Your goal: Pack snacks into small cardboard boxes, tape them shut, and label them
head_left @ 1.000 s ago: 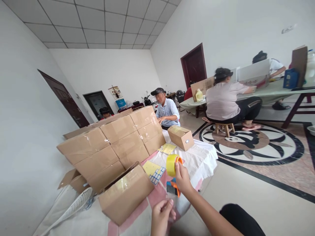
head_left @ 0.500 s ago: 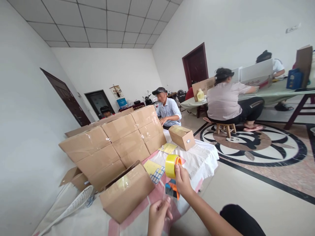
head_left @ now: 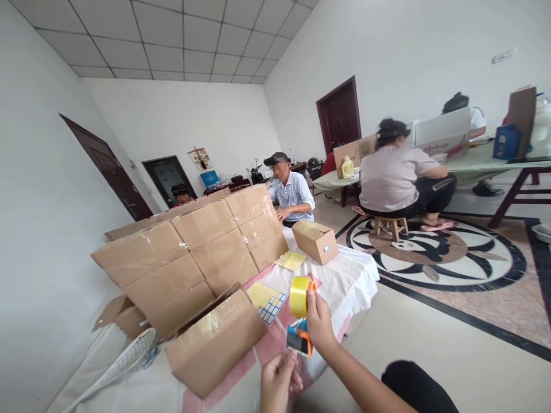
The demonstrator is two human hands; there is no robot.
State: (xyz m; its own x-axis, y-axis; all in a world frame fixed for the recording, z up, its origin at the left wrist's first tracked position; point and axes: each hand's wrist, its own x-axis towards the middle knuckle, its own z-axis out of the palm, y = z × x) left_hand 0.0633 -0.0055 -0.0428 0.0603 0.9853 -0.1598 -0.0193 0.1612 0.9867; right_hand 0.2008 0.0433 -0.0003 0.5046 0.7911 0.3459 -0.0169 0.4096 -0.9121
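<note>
The right hand (head_left: 319, 321) grips the tape dispenser (head_left: 300, 312), its yellow roll raised just right of the box (head_left: 215, 343); the left hand (head_left: 278, 384) pinches the clear tape end below it. Since a second ago both hands have barely shifted, the dispenser tilting slightly, so the strip stays stretched between them, not yet on the box.

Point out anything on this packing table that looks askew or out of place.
The nearest box lies tilted with one flap open, unlike the neatly stacked, taped boxes behind it. A white plastic fan guard lies slanted at the table's left end. Nothing looks spilled or damaged.
</note>
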